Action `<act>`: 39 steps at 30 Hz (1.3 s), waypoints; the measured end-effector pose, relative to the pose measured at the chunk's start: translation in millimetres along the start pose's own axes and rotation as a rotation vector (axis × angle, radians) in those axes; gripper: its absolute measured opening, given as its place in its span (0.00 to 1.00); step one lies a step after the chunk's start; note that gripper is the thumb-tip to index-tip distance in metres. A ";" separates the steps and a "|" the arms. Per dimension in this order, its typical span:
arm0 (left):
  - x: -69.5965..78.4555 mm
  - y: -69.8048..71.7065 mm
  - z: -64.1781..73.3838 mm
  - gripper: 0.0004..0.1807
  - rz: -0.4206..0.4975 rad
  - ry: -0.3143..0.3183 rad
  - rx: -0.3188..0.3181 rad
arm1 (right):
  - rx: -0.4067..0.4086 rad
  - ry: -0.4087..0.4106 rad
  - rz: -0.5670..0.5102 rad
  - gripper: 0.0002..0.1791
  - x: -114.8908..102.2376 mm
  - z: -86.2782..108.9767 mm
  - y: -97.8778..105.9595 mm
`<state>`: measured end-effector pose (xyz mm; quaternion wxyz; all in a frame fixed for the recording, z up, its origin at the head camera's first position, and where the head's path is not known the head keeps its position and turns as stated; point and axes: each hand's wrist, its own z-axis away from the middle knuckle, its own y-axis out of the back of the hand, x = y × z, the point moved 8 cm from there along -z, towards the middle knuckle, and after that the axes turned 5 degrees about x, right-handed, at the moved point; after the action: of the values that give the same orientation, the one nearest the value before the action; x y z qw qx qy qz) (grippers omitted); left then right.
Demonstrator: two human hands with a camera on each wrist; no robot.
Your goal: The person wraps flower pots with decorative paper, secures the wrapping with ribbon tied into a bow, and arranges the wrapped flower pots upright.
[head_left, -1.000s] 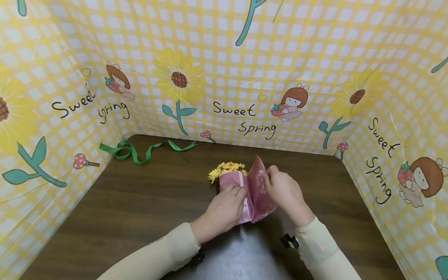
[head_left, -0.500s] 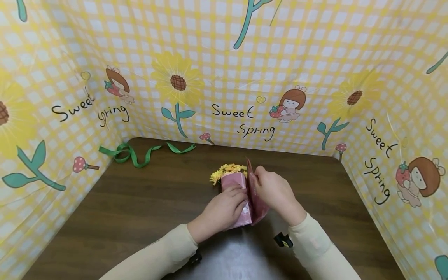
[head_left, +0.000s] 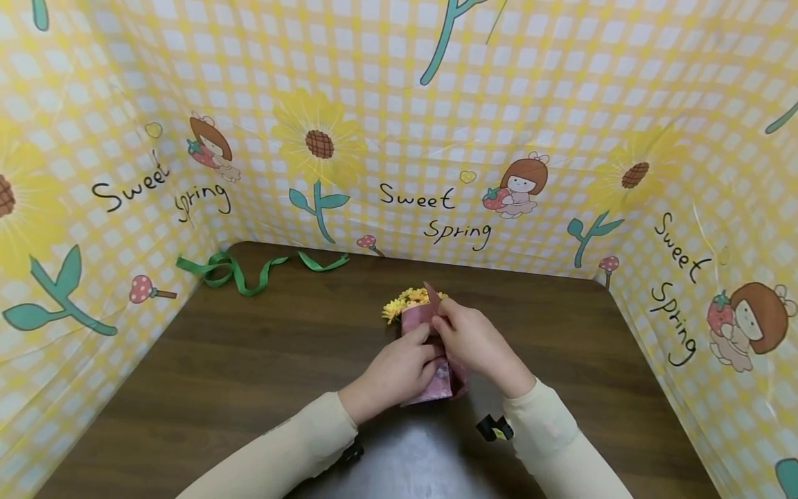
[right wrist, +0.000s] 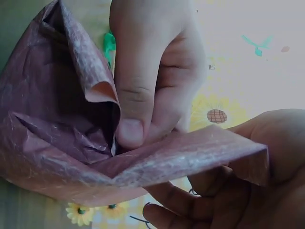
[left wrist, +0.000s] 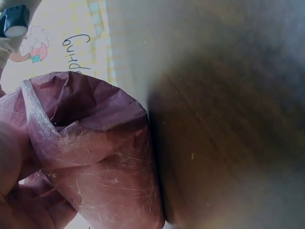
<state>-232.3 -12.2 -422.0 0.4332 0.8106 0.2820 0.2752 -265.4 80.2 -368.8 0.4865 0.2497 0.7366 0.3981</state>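
Note:
Pink wrapping paper is rolled round a bunch of yellow flowers, whose heads stick out at the far end. Over the roll lies my left hand, holding the paper; its thumb presses down inside the fold in the right wrist view. My right hand pinches the loose flap, drawn across the roll close to the left hand. In the left wrist view the near end of the paper gapes as a crumpled tube. The flap rises to a pointed corner at the right hand. The stems are hidden.
A long curled green ribbon and a shorter green strip lie at the back left of the dark wooden table. A yellow checked cloth hangs round the back and both sides.
My right hand has moved left, bringing the flap from upright beside the roll to over it. My left hand's fingers have bunched up near the fold.

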 end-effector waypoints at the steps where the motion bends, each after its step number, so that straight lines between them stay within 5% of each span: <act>1: 0.0 0.7 -0.4 0.11 0.001 -0.005 0.003 | -0.003 -0.006 -0.021 0.12 1.1 -0.4 0.0; 12: -2.7 4.0 0.8 0.09 -0.029 -0.028 0.077 | -0.034 -0.115 -0.228 0.12 16.0 -6.3 -2.4; 21: -12.8 4.8 4.9 0.10 0.076 0.010 -0.003 | -0.016 -0.206 -0.327 0.10 22.3 -7.0 -10.2; 30: -16.8 13.5 7.3 0.07 0.130 -0.031 0.101 | -0.026 -0.236 -0.340 0.10 23.8 -6.1 -15.3; 39: -23.9 10.5 10.3 0.08 0.221 -0.006 0.060 | -0.043 -0.260 -0.312 0.09 25.3 -9.6 -19.9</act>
<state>-239.3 -39.4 -422.7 0.3767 0.8502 0.1978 0.3100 -283.9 84.9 -396.4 0.6383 0.1715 0.6888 0.2978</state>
